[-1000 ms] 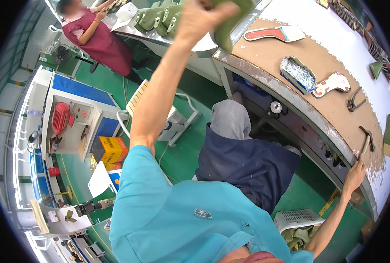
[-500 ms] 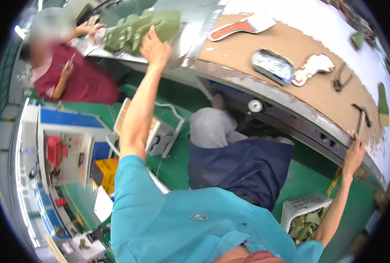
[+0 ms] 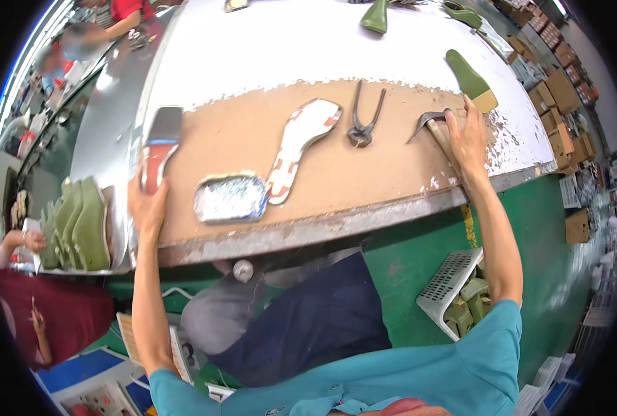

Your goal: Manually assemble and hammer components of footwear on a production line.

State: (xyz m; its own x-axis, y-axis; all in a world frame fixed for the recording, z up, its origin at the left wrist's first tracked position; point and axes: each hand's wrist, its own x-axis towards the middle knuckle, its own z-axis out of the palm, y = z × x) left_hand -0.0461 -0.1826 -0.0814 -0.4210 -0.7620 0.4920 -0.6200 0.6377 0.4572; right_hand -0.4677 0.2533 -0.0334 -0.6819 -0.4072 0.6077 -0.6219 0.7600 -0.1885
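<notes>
At the left edge of the brown board [image 3: 253,132], my left hand [image 3: 147,206] is closed round the near end of a red insole [image 3: 158,154] with a dark grey far end and a blue stripe. My right hand [image 3: 469,142] lies over the handle of a hammer [image 3: 436,132], fingers stretched and apart. Its thumb is by the hammer head, and its fingertips reach the near end of a green insole [image 3: 469,75] with a yellowish tip. Between my hands lie a white sole-shaped piece [image 3: 301,139] with red patches, pincers [image 3: 364,125] and a whitish crusted tray [image 3: 230,198].
Green shoe-shaped pieces [image 3: 79,222] stand left of the table; someone in maroon [image 3: 52,312] is near them. Another person in red [image 3: 124,10] works farther off. A grey crate [image 3: 454,284] of green pieces is on the floor at right. Cardboard boxes [image 3: 558,104] line the far right.
My view has turned right toward the table. My left hand has gone from the green pieces to the red insole. My right hand has shifted from the hammer's handle end toward its head, fingers stretched out.
</notes>
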